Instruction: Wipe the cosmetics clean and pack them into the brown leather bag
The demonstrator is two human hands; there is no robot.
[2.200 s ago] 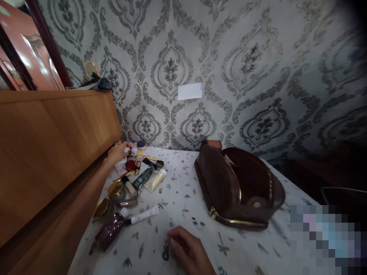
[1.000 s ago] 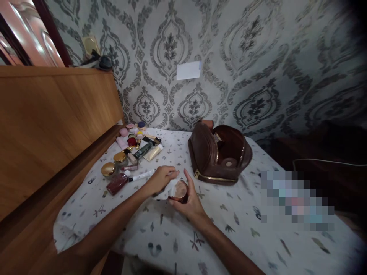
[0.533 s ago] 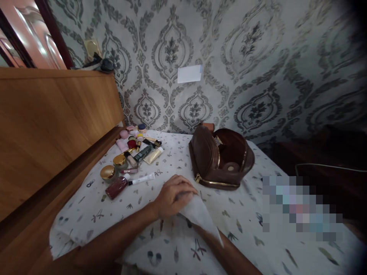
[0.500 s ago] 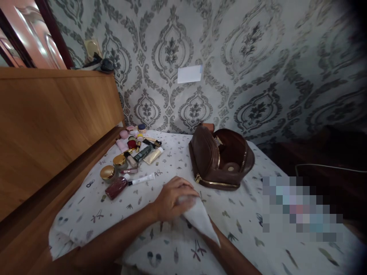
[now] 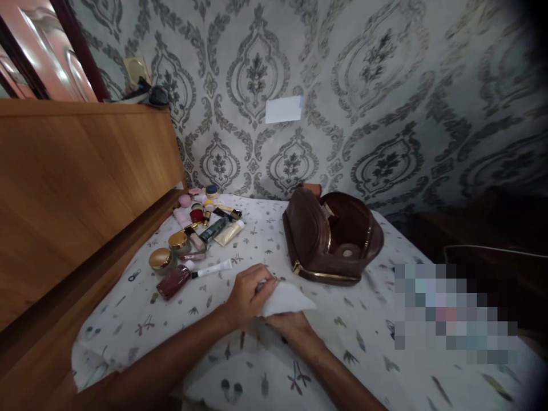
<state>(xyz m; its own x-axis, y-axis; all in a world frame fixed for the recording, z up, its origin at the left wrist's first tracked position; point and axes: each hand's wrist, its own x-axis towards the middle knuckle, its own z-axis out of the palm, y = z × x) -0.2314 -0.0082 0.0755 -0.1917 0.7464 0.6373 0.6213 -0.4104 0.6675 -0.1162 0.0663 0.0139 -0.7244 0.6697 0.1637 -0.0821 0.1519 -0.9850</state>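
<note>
A white cloth or tissue (image 5: 286,299) hangs between my two hands, low in the centre of the view. My left hand (image 5: 249,294) has its fingers curled round the upper left part of the white cloth, and a small greyish item shows partly by its fingertips. Below the cloth, my right hand (image 5: 293,330) touches its underside; its fingertips are hidden behind the cloth and my left hand. Behind them to the right stands a brown bag (image 5: 308,228) with its zipped top open.
Several cosmetics lie at the left, among them a gold-lidded jar (image 5: 160,258), a dark red bottle (image 5: 174,281) and a white tube (image 5: 214,268). A wooden cabinet (image 5: 85,182) borders the left side. A patterned wall rises behind; the right side is partly pixelated.
My right hand has come out from behind the cloth and shows below it. The cloth's loose corner has swung upward, and my left hand has shifted slightly left.
</note>
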